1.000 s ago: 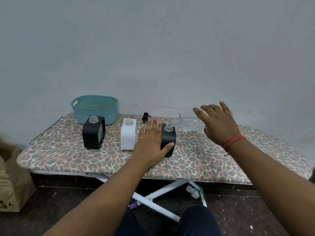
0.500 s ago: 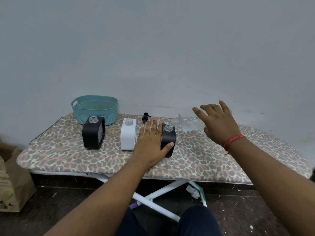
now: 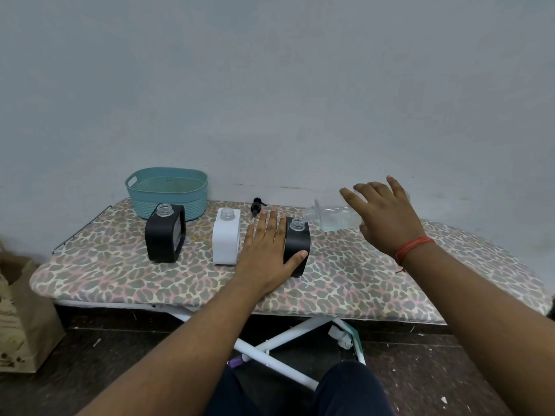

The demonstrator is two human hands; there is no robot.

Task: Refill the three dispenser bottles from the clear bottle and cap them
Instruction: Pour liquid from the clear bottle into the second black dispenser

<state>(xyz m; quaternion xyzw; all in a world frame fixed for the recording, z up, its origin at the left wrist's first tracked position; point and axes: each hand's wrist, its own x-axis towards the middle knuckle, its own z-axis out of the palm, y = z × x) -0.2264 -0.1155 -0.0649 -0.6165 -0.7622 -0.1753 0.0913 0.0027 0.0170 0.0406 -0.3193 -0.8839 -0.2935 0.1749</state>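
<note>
Three uncapped dispenser bottles stand in a row on the leopard-print board (image 3: 375,274): a black one (image 3: 164,235) at left, a white one (image 3: 225,240) in the middle, a second black one (image 3: 298,249) at right. My left hand (image 3: 267,253) holds the right black bottle, fingers straight along its left side and thumb across its front. My right hand (image 3: 386,217) grips the clear bottle (image 3: 332,216), tipped on its side with its mouth at the black bottle's open neck. A little clear liquid shows inside it.
A teal basket (image 3: 168,190) sits at the board's back left. A black pump cap (image 3: 256,205) lies behind the white bottle. A brown paper bag (image 3: 21,313) stands on the floor at left. The board's white legs (image 3: 270,349) cross below.
The clear bottle's mouth has dropped slightly to the right black bottle's neck as my right hand tipped it. My left hand has not moved.
</note>
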